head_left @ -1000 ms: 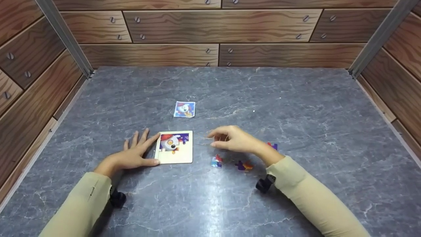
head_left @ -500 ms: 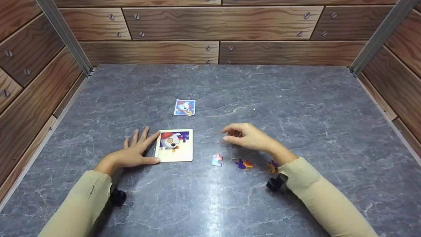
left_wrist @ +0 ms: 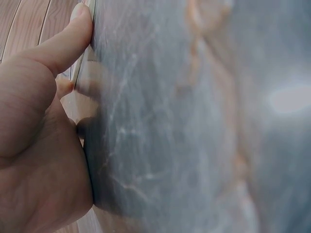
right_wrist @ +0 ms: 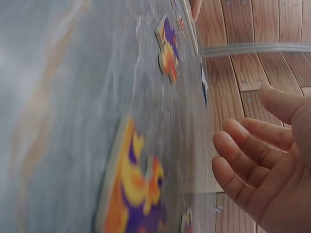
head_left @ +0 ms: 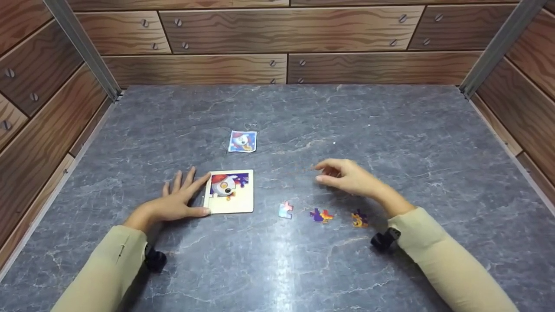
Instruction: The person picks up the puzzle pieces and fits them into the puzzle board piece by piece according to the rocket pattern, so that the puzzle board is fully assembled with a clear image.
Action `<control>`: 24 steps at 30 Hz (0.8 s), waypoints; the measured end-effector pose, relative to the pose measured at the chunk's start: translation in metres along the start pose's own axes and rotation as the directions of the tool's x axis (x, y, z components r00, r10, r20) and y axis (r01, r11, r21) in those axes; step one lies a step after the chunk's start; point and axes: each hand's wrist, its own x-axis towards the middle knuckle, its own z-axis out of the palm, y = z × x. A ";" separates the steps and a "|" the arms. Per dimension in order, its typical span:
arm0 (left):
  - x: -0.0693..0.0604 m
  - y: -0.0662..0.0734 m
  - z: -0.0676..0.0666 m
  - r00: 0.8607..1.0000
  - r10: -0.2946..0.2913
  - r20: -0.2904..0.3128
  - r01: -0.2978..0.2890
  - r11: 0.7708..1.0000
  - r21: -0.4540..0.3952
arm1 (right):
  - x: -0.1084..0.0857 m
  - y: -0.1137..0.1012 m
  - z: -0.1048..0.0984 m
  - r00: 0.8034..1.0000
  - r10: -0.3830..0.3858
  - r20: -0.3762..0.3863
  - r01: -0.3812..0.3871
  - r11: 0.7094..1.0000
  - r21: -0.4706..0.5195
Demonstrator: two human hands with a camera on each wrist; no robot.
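Work on a dark grey marbled tabletop [head_left: 130,130], directions read from the tray in the head view, with 12 o'clock at the back wall. The cream-coloured square puzzle tray [head_left: 243,204] lies flat and is partly filled: the purple, red and white joined pieces [head_left: 223,186], forming part of a cartoon head, occupy its upper portion, while bare tray shows from about 3 to 8 o'clock. The left hand [head_left: 181,201], at 9 o'clock, has its fingers spread apart, thumb and forefinger touching the two left corners. The right hand [head_left: 348,178], just above 3 o'clock, is raised over the table, its thumb apart from loosely curved fingers, with nothing held. Between 3 and 4 o'clock, moving outward, lie a pale blue and pink puzzle piece [head_left: 285,210], a purple and orange piece [head_left: 321,215] and a yellow-orange and purple piece [head_left: 359,218]. A fourth piece [right_wrist: 186,222] appears only in part in the right wrist view. A small square picture card [head_left: 243,141] lies between 12 and 1 o'clock.

Likely faults: a push from 3 o'clock could pivot the tray, being steadied only on its left side, and loosen the joined pieces; similar colouring invites confusing the two orange-marked pieces; the black wrist camera [head_left: 384,241], if lowered, might brush the outermost piece aside.
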 end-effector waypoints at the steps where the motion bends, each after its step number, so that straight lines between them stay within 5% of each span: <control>1: 0.000 0.000 0.000 1.000 -0.002 0.001 0.002 1.000 -0.002 | -0.002 0.001 -0.002 1.000 0.008 -0.005 -0.008 1.000 -0.004; 24: 0.001 0.000 0.000 1.000 -0.019 0.006 0.019 1.000 0.000 | -0.048 0.046 -0.041 0.993 0.101 -0.059 -0.105 0.992 -0.073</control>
